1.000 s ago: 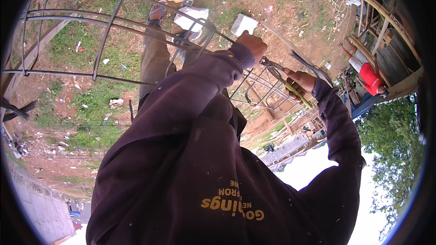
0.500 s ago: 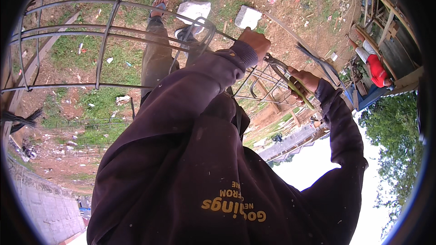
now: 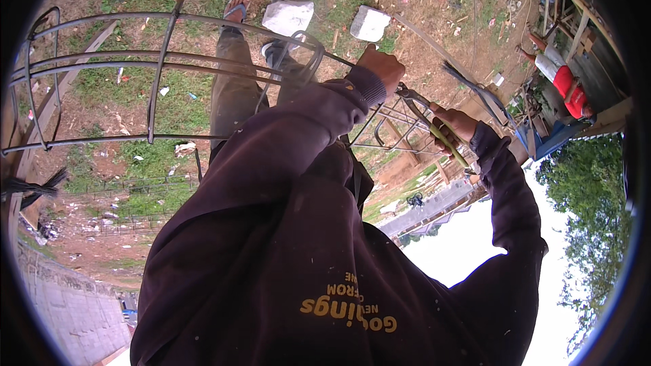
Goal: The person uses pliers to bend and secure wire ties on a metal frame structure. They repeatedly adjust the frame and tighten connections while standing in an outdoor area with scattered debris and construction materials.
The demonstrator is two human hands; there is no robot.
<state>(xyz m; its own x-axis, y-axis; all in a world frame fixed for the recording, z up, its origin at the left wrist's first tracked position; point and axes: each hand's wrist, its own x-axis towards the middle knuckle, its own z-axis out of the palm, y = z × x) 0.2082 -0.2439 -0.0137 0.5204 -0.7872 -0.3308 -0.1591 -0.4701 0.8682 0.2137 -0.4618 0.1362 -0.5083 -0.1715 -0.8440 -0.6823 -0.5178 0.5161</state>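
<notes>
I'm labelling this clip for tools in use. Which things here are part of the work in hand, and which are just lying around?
In use:
left hand gripping the steel bar cage
right hand holding pliers

Lying about:
two pale stone blocks
red and white container
litter on the ground

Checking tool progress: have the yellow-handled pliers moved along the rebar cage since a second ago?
Cannot tell: the yellow-handled pliers stay beside the same grey steel rebar cage stirrup; the camera shifted.

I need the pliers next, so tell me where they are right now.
In the head view, right of centre: the pliers sit in the right hand, nose reaching toward the left hand on the rebar cage.
</notes>
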